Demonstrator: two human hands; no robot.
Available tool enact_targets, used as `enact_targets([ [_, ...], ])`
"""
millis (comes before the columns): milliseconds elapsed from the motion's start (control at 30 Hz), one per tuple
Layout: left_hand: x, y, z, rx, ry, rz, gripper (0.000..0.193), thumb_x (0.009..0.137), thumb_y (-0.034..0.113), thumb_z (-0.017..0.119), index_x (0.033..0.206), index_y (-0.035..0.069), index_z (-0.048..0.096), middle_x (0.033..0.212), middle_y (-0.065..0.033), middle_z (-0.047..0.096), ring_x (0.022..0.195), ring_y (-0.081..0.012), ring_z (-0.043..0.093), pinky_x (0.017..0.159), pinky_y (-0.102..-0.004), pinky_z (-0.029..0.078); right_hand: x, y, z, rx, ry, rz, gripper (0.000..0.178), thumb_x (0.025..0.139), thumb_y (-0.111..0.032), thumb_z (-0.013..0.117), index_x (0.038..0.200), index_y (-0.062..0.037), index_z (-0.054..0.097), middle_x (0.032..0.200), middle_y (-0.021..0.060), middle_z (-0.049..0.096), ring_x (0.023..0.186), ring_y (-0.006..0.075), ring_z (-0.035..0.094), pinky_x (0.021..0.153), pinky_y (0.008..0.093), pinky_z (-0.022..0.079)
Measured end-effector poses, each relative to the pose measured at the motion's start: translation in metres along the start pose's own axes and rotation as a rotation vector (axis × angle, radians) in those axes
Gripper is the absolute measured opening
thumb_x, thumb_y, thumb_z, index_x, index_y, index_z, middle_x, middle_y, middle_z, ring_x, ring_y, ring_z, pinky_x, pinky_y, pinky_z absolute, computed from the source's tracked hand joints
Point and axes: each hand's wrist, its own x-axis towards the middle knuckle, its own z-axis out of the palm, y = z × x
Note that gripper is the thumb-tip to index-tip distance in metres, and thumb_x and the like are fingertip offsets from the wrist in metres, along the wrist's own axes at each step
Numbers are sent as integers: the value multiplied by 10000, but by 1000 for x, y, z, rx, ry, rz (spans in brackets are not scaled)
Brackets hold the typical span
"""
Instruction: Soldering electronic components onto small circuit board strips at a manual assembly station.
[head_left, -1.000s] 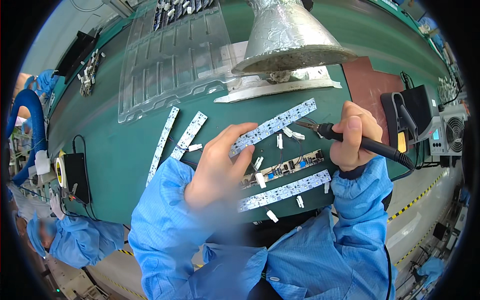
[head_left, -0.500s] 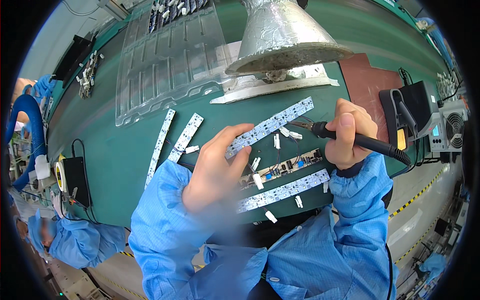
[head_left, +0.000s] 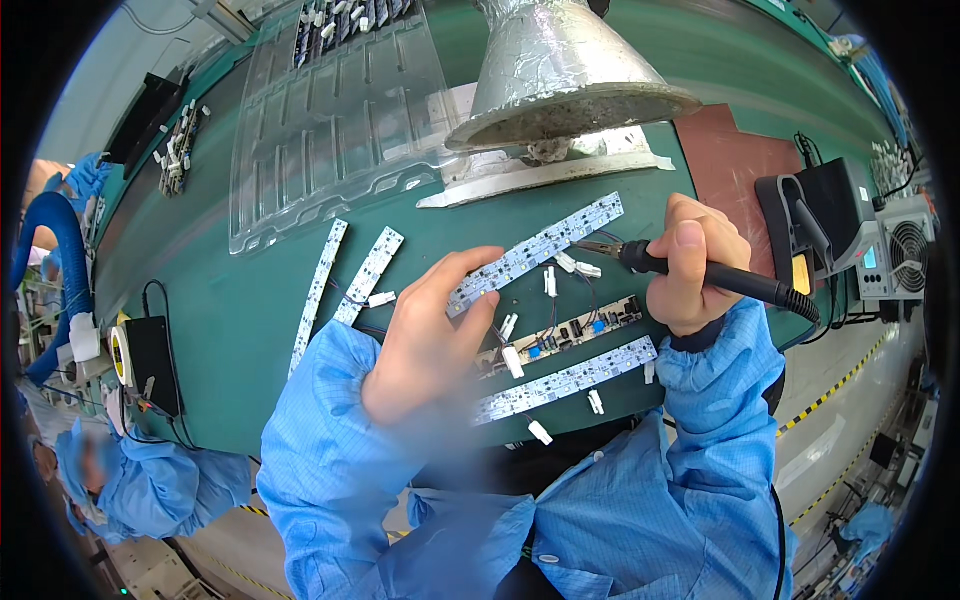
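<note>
Circuit strip, white, one [head_left: 540,252]: slanting over the middle of the green table [head_left: 230,320], nearer the person than the metal hood; whether it touches the table cannot be told.

Left hand [head_left: 425,325]: thumb and fingers clamped on the strip's lower-left end; wrist partly hidden by a blur.

Right hand [head_left: 698,270]: apart from the left, closed round a soldering iron [head_left: 755,286], its tip at the strip's near edge; contact cannot be told.

Directly below, in the near space: brown circuit board [head_left: 562,336] with blue parts, then a second white strip [head_left: 575,377], left ends of both behind the left hand; white plugs on wires lie among them, one plug [head_left: 513,362] across the board.

Left: two further strips, narrow [head_left: 318,295] and wider [head_left: 372,270].

Far side: silver cone-shaped metal hood [head_left: 570,70], blocking the table behind it; clear plastic tray [head_left: 340,130], just beside.

Right: reddish mat [head_left: 740,165]; black iron stand [head_left: 835,215] with yellow sponge [head_left: 801,278]; grey fan box [head_left: 908,250].

Far left: black box [head_left: 152,350]; blue hose [head_left: 45,215]; co-worker in blue [head_left: 165,475].
</note>
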Motion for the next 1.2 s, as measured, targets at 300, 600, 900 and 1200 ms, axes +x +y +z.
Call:
enact_targets([
  [300,3,-3,0,19,-8,37,355,892,-14,626,1244,-18,579,1061,-87,657,899,-91,604,745,-227,490,6,23,-34,-89,450,188,355,951,-134,518,634,26,527,612,68,519,580,128,455,580,281,383],
  [600,0,5,2,1,13,-54,359,886,-11,651,1236,-35,577,1065,-91,658,917,-97,597,792,-233,487,6,25,-24,-126,315,246,392,957,-168,560,615,22,564,554,18,524,529,66,430,498,235,309],
  [900,0,6,4,-49,15,-87,348,893,-24,640,1236,-34,581,1005,-60,654,843,-65,569,726,-216,473,7,25,-22,-97,314,251,393,964,-167,546,619,22,556,546,8,504,521,55,401,486,240,285],
  [1200,0,1,3,-21,-2,-96,348,909,-25,628,1252,-25,569,995,-37,636,827,-52,553,703,-206,463,6,29,-22,-85,308,254,390,965,-169,546,626,22,559,551,-1,505,524,53,400,484,240,283],
])
